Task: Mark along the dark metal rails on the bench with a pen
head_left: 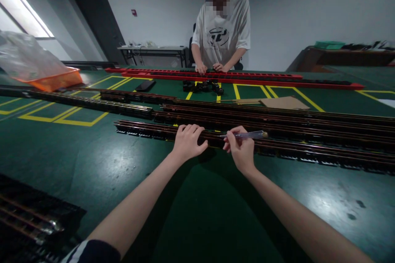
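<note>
Left hand (pixel 189 143): fingers spread on front bundle of long dark rails (pixel 148 128), rail count unclear. Right hand (pixel 242 150): fingers pinching one clear pen (pixel 251 134), tip over same bundle. Beyond fingers on tabletop (pixel 101 152): one orange basket (pixel 63 80) leftward, one cardboard piece (pixel 285 103) rightward; one person (pixel 222 28) opposite.

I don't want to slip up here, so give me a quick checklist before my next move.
1. Pen-like tool secure: ok, held between thumb and fingers of your right hand.
2. Left hand placed: ok, fingers over the black strip in front of you.
3. Tool tip meeting the strip: cannot tell, too small.
4. Strip's right end: cannot tell, out of frame.
5. Co-worker's hands apart from yours: ok, across the table at the red rails.
6. Cardboard off the strip: ok, it lies farther back.
</note>
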Demonstrator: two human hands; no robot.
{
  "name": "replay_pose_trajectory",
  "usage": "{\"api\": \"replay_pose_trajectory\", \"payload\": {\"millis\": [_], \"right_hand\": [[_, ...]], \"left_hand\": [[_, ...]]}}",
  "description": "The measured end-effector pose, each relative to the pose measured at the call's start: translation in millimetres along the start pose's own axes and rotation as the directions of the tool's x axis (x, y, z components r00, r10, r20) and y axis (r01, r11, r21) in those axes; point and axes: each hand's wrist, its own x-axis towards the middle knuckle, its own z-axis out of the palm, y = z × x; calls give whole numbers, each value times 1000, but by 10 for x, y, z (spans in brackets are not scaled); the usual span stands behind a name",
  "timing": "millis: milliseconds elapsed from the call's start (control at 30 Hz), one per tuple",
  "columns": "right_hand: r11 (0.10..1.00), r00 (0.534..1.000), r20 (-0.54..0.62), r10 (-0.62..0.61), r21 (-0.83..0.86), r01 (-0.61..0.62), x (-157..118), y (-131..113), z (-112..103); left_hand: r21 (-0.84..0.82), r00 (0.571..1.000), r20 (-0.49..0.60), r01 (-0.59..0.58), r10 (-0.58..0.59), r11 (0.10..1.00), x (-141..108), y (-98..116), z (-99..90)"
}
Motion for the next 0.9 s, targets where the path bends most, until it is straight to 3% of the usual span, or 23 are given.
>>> {"api": "replay_pose_trajectory", "payload": {"millis": [200, 500, 900], "right_hand": [[998, 999, 54, -1, -69, 4, -3, 21, -48], [996, 976, 197, 91, -6, -92, 17, 22, -199], [995, 975, 201, 93, 9, -97, 4, 40, -217]], "left_hand": [[13, 1000, -4, -5, 5, 1000, 0, 0, 12], [31, 1000, -28, -6, 6, 1000, 3, 2, 28], [72, 999, -38, 4, -1, 997, 3, 8, 60]]}}
